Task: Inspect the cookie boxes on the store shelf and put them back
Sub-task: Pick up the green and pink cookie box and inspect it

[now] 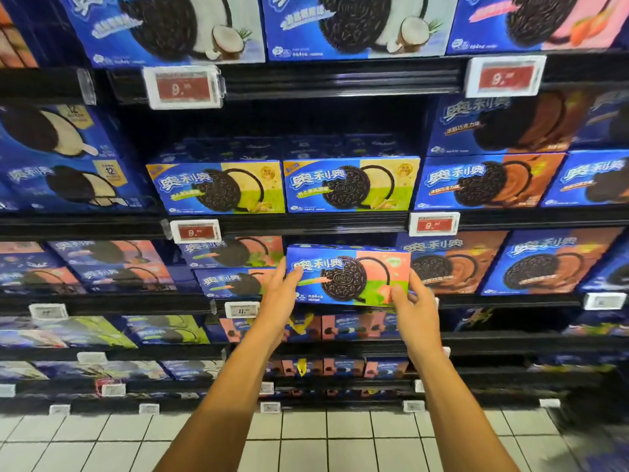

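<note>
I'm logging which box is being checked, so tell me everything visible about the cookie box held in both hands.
The cookie box is a flat rectangular carton, seemingly glossy cardboard, blue on its left half, pink over green on its right, with white lettering and a dark embossed sandwich cookie printed mid-face. It is held upright, front toward the camera, level with the third shelf, before similar boxes. The left hand touches its left edge with fairly straight fingers; the right hand grips its lower right corner.

We saw the held cookie box [347, 274] was blue with a pink and green right half and a black embossed cookie. At its twelve o'clock, boxes [352, 185] paired blue with yellow and lime. At three o'clock, boxes [452, 264] were blue and orange-brown. Price tags [194, 230] showed red panels on white.
</note>
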Demonstrator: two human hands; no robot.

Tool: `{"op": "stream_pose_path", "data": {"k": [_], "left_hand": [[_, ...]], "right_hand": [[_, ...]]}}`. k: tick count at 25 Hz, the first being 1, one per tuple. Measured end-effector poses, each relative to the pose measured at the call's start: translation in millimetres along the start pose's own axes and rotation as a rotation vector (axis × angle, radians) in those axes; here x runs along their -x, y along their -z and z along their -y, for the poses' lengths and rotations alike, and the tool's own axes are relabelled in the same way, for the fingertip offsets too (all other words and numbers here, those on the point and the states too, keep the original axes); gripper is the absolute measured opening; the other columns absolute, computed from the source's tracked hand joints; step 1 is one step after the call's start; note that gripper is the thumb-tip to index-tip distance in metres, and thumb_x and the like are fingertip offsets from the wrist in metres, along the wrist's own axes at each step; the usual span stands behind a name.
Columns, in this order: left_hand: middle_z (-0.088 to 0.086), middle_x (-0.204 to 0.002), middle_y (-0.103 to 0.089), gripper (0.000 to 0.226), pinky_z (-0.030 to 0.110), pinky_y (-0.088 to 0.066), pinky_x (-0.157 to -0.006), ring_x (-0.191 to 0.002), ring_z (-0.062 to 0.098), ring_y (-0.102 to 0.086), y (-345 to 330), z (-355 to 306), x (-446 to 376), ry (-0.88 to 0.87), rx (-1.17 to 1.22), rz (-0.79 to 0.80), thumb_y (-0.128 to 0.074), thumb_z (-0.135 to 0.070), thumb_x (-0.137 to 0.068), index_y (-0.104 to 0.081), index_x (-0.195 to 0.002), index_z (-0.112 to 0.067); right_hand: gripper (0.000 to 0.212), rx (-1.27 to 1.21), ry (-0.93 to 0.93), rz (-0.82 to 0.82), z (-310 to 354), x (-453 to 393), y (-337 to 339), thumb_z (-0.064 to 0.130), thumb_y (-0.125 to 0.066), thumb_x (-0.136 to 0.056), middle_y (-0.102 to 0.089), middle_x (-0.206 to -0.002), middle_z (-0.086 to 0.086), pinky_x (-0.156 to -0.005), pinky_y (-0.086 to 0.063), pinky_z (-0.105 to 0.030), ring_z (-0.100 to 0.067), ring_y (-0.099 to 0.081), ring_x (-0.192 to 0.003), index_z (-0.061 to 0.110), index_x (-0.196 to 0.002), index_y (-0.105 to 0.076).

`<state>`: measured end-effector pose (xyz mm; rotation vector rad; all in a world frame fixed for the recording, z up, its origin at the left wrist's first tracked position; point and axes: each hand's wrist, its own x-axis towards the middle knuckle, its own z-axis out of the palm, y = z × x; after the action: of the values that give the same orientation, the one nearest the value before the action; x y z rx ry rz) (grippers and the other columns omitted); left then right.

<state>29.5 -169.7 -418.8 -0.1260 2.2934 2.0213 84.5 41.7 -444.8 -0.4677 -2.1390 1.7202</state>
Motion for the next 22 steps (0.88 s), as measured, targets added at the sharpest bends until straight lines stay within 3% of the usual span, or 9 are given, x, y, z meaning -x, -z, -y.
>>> {"op": "stream_pose_path", "data": {"k": [2, 7, 10, 13, 15, 18, 20, 22], "left_hand": [[0.000, -0.150, -0.036, 0.044, 0.042, -0.033, -0.113, -0.134, 0.018, -0.038, -1.5, -1.6, -12.4, -0.006, -0.060, 0.018, -0.043, -0.033, -0.104, -0.040, -0.148, -0.029], [0.000, -0.165, -0.009, 0.058, 0.046, -0.019, -0.120, -0.151, 0.019, -0.012, -4.4, -3.4, -35.3, 0.047, -0.158, 0.007, -0.043, -0.040, -0.103, -0.021, -0.156, -0.029], [-0.001, -0.163, -0.014, 0.059, 0.046, -0.022, -0.119, -0.149, 0.018, -0.017, -5.8, -5.3, -40.7, 0.031, -0.069, -0.033, -0.047, -0.037, -0.103, -0.022, -0.156, -0.030], [-0.003, -0.163, -0.020, 0.058, 0.050, -0.024, -0.119, -0.148, 0.018, -0.022, -8.4, -2.1, -42.5, 0.024, 0.003, -0.069, -0.050, -0.034, -0.102, -0.026, -0.154, -0.032], [-0.001, -0.163, -0.020, 0.058, 0.042, -0.025, -0.118, -0.144, 0.012, -0.028, -10.6, 0.5, -42.6, 0.021, 0.004, -0.082, -0.051, -0.031, -0.102, -0.028, -0.154, -0.029], [-0.001, -0.154, -0.028, 0.050, 0.028, -0.027, -0.098, -0.118, -0.005, -0.040, -12.5, 1.1, -43.1, -0.022, -0.033, -0.117, -0.053, -0.025, -0.100, -0.037, -0.148, -0.028], [-0.002, -0.145, -0.032, 0.044, 0.028, -0.027, -0.096, -0.120, 0.005, -0.040, -13.7, 1.5, -44.4, -0.038, -0.033, -0.136, -0.053, -0.023, -0.099, -0.040, -0.141, -0.032], [-0.003, -0.150, -0.029, 0.051, 0.030, -0.028, -0.099, -0.128, 0.010, -0.036, -14.2, 1.2, -46.7, -0.029, -0.037, -0.141, -0.053, -0.026, -0.100, -0.036, -0.147, -0.029]], "right_hand": [[0.043, 0.058, -0.030, 0.004, -6.2, -14.0, -4.5, 0.016, -0.049, -0.103, -0.048, -0.131, -0.013, -0.106, -0.044, -0.051, -0.031, -0.055, -0.118, 0.022, -0.146, -0.051], [0.043, 0.098, 0.010, 0.016, -7.2, -35.1, -18.5, 0.013, -0.047, -0.102, -0.050, -0.125, -0.019, -0.103, -0.045, -0.049, -0.031, -0.055, -0.112, 0.021, -0.143, -0.053], [0.042, 0.147, 0.025, -0.036, -4.9, -45.0, -23.2, 0.014, -0.049, -0.101, -0.050, -0.120, -0.014, -0.100, -0.044, -0.040, -0.029, -0.054, -0.111, 0.019, -0.143, -0.053], [0.042, 0.177, 0.045, -0.087, -5.8, -51.9, -28.5, 0.015, -0.050, -0.101, -0.053, -0.128, -0.012, -0.104, -0.043, -0.044, -0.029, -0.051, -0.121, 0.016, -0.143, -0.053], [0.042, 0.154, 0.022, -0.129, -4.8, -54.4, -33.5, 0.016, -0.051, -0.101, -0.055, -0.135, -0.009, -0.105, -0.043, -0.047, -0.027, -0.050, -0.125, 0.017, -0.143, -0.052], [0.037, 0.099, -0.028, -0.235, -0.6, -57.2, -40.5, 0.019, -0.055, -0.099, -0.063, -0.127, -0.005, -0.091, -0.046, -0.038, -0.027, -0.056, -0.118, 0.018, -0.136, -0.057], [0.034, 0.064, -0.039, -0.268, 2.7, -58.0, -44.9, 0.019, -0.058, -0.098, -0.063, -0.124, -0.003, -0.085, -0.042, -0.033, -0.025, -0.058, -0.114, 0.017, -0.131, -0.059], [0.036, 0.053, -0.042, -0.278, 4.5, -59.7, -49.0, 0.018, -0.060, -0.098, -0.058, -0.132, -0.005, -0.086, -0.040, -0.029, -0.023, -0.058, -0.114, 0.013, -0.134, -0.059]]}}
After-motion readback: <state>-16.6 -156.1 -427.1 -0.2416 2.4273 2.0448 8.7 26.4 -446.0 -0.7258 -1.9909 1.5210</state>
